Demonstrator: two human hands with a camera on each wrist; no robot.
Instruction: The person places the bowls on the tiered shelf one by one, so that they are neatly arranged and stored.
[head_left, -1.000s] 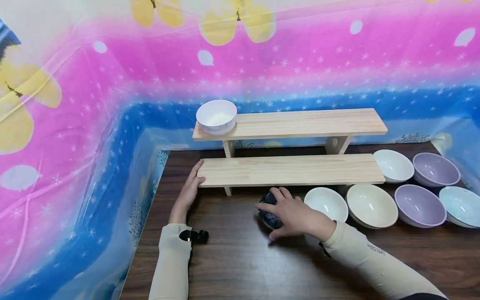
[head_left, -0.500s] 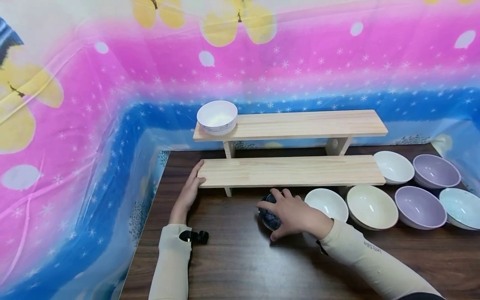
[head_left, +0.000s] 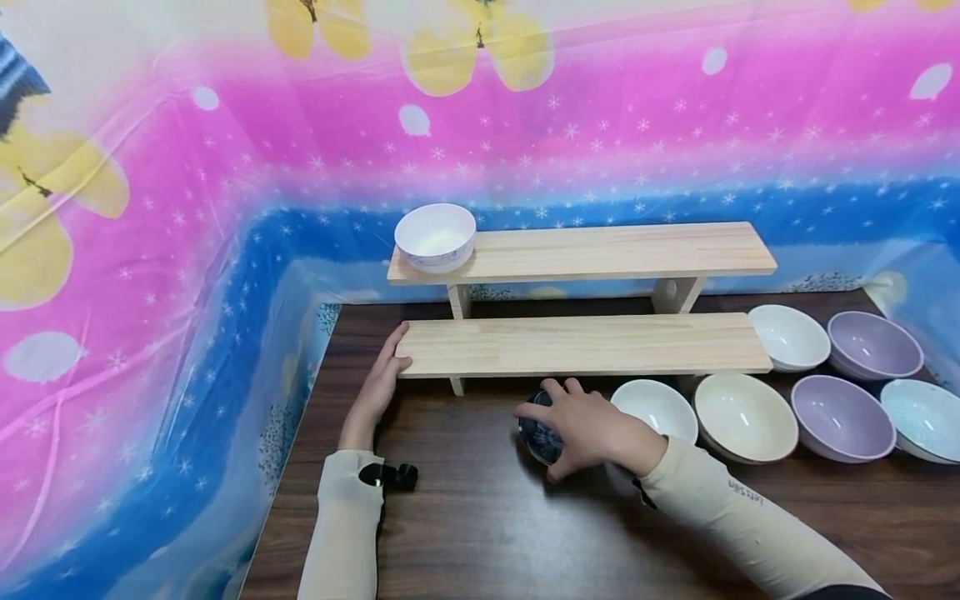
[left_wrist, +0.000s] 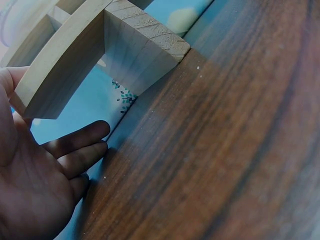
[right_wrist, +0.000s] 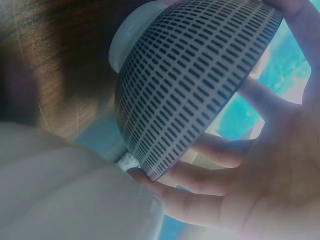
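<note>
Head view: holds dark bowl (head_left: 539, 442) in right grip (head_left: 591, 427), in front of wooden shelf (head_left: 585, 346); pinches shelf's left end with left grip (head_left: 378, 385).

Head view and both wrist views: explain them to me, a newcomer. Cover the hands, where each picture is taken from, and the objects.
There is no machine: a person's bare left hand and right hand serve as the grip. The wide picture is taken from the person's head, looking down; each close one from a wrist. A dark brown wood-grain table bears a two-tier pale wooden shelf, with a round white bowl on its upper board. At the right stand two more white bowls, a cream bowl, two purple bowls and a pale blue bowl. The left hand holds the left end of the shelf's lower board. The right holds, by its rim, a round bowl, dark inside and pale with dark dashes outside.
</note>
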